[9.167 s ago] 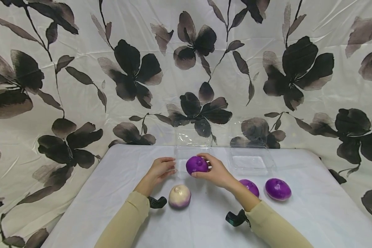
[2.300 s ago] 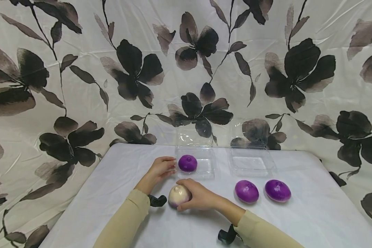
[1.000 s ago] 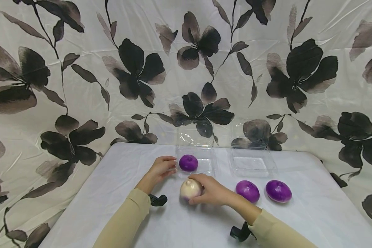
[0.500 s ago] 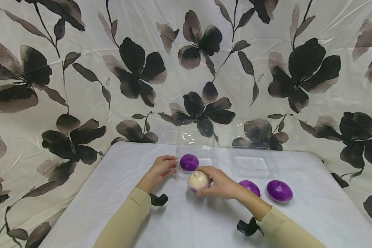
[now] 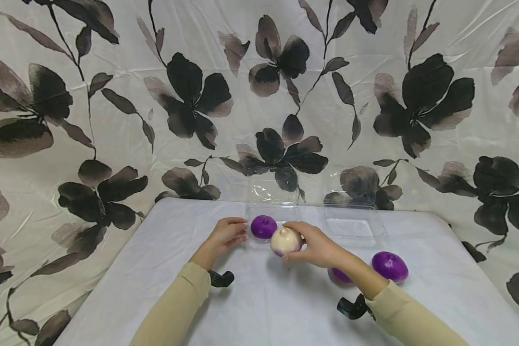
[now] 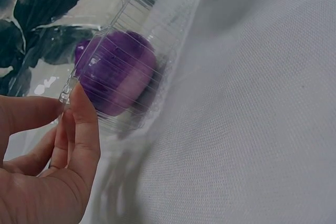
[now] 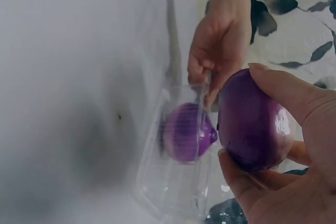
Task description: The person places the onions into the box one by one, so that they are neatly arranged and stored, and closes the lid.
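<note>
My right hand [image 5: 315,247] grips an onion [image 5: 284,241], cream on top with a small tip and purple underneath. It is over the front right part of a lidded clear plastic container [image 6: 149,3], which stands open. Inside that container's left side sits a purple onion [image 5: 263,227]. My left hand [image 5: 225,235] pinches the container's left edge between thumb and fingers, as the left wrist view shows. The right wrist view has the held onion [image 7: 249,121] close to the one in the container; its purple underside faces that camera.
A second clear container [image 5: 350,228] with its lid up stands at the back right. Two purple onions lie at the right: one [image 5: 340,275] partly hidden by my right forearm, the other [image 5: 389,266] beyond it. A floral cloth [image 5: 186,96] hangs behind the white table [image 5: 259,307].
A purple onion went into the left container. My right hand then took the cream-topped onion from the front of the table and carried it right and back. My left hand stayed at the container's edge.
</note>
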{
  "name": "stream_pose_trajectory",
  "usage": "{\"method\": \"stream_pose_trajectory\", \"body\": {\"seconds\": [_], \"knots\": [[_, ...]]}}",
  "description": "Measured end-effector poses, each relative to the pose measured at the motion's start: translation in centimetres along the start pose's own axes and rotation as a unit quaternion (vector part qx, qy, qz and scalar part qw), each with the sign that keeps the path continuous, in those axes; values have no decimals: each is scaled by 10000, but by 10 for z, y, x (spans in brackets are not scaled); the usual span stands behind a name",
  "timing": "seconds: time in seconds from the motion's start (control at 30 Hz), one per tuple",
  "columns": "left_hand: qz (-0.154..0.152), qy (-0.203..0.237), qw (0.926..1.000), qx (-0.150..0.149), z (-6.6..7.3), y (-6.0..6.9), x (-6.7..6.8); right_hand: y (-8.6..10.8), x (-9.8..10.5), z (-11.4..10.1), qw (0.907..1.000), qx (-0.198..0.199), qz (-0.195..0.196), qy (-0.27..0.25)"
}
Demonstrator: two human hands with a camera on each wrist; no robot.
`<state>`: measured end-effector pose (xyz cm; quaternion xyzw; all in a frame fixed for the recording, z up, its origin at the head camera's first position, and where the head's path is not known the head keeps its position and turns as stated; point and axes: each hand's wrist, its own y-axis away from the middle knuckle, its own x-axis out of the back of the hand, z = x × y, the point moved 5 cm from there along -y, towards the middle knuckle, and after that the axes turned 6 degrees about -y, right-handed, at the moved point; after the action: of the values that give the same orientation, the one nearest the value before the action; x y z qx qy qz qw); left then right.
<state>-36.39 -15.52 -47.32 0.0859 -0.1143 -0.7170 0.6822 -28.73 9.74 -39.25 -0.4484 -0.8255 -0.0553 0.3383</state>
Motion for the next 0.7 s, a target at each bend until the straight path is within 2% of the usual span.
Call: {"method": "stream_pose_trajectory", "body": {"seconds": [0.3, 0.5, 0.7], "knots": [[21, -62, 10000, 56, 3, 2, -1, -6, 14, 2, 9999, 24, 160, 41], [40, -116, 9999, 99, 3, 2, -1, -10, 22, 10, 9995, -199, 263, -9], [52, -107, 9999, 98, 1, 1, -1, -17, 30, 19, 9982, -307, 465, 215]]}}
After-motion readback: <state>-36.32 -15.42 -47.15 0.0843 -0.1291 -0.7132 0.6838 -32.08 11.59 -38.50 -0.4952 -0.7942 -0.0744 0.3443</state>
